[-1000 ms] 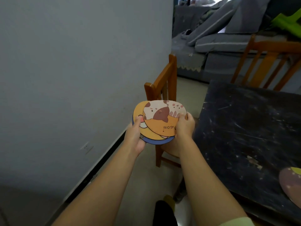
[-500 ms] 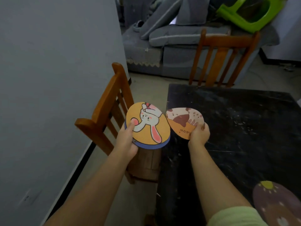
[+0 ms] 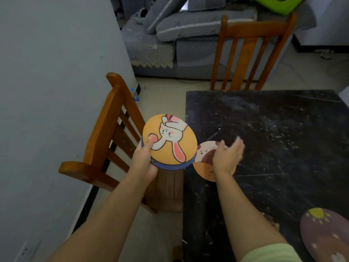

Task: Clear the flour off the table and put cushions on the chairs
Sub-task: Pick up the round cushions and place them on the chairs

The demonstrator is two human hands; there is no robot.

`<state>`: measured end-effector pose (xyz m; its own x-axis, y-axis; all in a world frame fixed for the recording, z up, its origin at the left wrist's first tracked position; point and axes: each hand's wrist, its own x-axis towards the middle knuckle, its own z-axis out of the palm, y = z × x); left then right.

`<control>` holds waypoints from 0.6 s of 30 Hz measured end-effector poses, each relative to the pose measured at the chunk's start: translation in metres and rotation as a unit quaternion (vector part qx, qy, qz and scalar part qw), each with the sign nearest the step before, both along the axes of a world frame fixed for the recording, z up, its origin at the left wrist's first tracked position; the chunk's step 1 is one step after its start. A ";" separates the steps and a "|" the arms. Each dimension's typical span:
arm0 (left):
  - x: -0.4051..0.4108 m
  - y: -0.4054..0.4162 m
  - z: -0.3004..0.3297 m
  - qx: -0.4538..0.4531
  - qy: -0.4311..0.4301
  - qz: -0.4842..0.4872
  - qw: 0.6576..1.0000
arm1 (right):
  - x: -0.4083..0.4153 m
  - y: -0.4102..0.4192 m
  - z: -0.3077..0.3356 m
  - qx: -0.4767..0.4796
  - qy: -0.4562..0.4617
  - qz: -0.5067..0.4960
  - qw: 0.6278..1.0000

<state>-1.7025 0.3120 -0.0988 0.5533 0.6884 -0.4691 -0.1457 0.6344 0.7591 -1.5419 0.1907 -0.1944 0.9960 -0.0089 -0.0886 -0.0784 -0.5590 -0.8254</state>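
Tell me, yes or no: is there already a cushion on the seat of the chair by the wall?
No. The seat of the chair by the wall shows bare wooden slats, and the bunny cushion is in the left hand above it.

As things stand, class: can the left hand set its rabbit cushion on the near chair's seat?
Probably yes: the left hand holds the rabbit cushion just above the seat, with nothing between.

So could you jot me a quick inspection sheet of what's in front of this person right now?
Surface: black table, speckled with white flour.
Job's things: rabbit cushion stacked on a blue one; cat cushion on the table edge; purple cushion at the near corner.
Clutter: nothing seen.
Hands: left hand grips the stack; right hand open above the cat cushion.
Cables: nothing seen.
Surroundings: two wooden chairs, grey sofa, wall.
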 end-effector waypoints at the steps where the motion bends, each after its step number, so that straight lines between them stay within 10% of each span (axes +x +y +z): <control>1: 0.002 0.001 0.002 0.004 -0.002 -0.001 1.000 | -0.001 0.012 0.013 0.086 0.039 0.024 0.995; 4: 0.005 0.011 0.009 0.006 -0.016 0.004 1.000 | -0.010 0.054 0.057 0.320 0.220 0.116 0.914; 18: -0.025 0.127 0.044 0.074 -0.035 -0.007 0.997 | -0.065 0.156 0.121 0.320 0.082 0.194 0.924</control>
